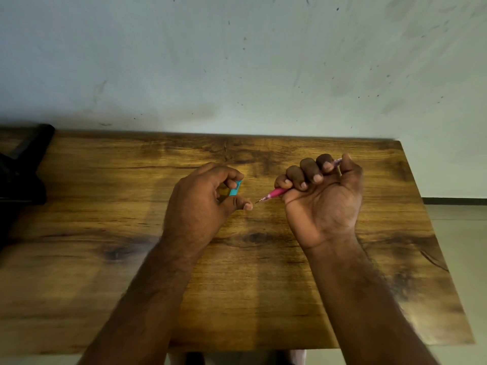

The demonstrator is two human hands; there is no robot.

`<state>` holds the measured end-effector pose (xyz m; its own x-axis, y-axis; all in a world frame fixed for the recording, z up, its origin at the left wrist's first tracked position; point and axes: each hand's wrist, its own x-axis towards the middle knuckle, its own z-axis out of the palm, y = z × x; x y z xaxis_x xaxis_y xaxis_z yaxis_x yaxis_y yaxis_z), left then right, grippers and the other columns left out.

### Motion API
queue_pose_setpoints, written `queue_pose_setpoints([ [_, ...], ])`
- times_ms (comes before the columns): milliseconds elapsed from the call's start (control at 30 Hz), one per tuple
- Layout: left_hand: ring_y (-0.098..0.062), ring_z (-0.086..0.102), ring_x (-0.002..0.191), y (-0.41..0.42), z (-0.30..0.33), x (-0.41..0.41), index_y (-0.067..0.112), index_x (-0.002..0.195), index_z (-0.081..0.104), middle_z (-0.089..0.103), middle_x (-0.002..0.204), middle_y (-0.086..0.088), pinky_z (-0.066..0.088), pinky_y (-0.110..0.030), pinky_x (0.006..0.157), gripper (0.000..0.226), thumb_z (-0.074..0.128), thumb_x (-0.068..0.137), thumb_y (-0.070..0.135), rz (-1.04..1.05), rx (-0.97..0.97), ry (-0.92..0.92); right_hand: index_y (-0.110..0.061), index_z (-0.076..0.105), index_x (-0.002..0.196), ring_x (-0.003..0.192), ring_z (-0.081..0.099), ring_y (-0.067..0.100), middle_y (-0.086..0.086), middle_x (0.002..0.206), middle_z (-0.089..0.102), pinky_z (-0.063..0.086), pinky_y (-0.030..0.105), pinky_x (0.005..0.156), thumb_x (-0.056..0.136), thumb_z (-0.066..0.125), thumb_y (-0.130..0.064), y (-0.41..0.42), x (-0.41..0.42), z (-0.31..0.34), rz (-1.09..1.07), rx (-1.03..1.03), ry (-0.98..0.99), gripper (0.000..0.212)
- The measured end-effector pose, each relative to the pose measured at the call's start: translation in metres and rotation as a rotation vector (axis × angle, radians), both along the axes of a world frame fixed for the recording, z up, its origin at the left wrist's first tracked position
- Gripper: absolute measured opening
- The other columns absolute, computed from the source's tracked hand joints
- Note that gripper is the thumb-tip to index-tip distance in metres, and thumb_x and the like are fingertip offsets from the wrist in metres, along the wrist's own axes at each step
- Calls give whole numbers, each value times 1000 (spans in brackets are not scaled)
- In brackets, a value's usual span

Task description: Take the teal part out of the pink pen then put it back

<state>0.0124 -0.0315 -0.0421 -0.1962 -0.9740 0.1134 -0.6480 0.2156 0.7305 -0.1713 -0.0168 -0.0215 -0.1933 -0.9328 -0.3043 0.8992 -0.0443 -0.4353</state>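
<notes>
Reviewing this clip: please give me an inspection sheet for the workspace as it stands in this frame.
Surface: wooden table, dark knots in the grain, set against a wall.
Job's things: teal part is off the pink pen; pen tip exposed and pointing toward the left hand.
Clutter: black object at the table's far left edge; cannot tell what it is.
Grips: left hand pinches the teal part between finger and thumb; right hand is fisted round the pen barrel.
Cables: nothing seen.
Surroundings: pale scuffed wall behind; light floor at right.
</notes>
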Motion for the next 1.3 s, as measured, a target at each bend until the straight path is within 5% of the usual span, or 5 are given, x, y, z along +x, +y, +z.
queue_pose_setpoints([
  [667, 13, 55, 72, 0, -1, 0, 24, 106, 79, 67, 91, 17, 38, -2, 61, 50, 87, 66, 53, -16, -6, 37, -21, 46, 68, 57, 26, 14, -6, 56, 35, 31, 33, 61, 103, 35, -44, 0, 0, 0, 4, -2, -2, 43],
  [867, 11, 55, 72, 0, -1, -2, 26, 106, 78, 67, 90, 17, 40, -15, 63, 52, 83, 66, 59, -11, -7, 46, -21, 47, 66, 56, 26, 14, -5, 55, 35, 30, 33, 61, 104, 35, -44, 0, 1, 1, 8, 1, -2, 45],
  [1300, 13, 56, 75, 0, -3, -1, 26, 105, 79, 67, 89, 17, 36, -4, 63, 51, 82, 67, 60, -13, -20, 31, -20, 48, 69, 57, 27, 14, -5, 56, 36, 31, 33, 61, 104, 37, -50, 0, 1, 0, -6, 10, 8, 47],
])
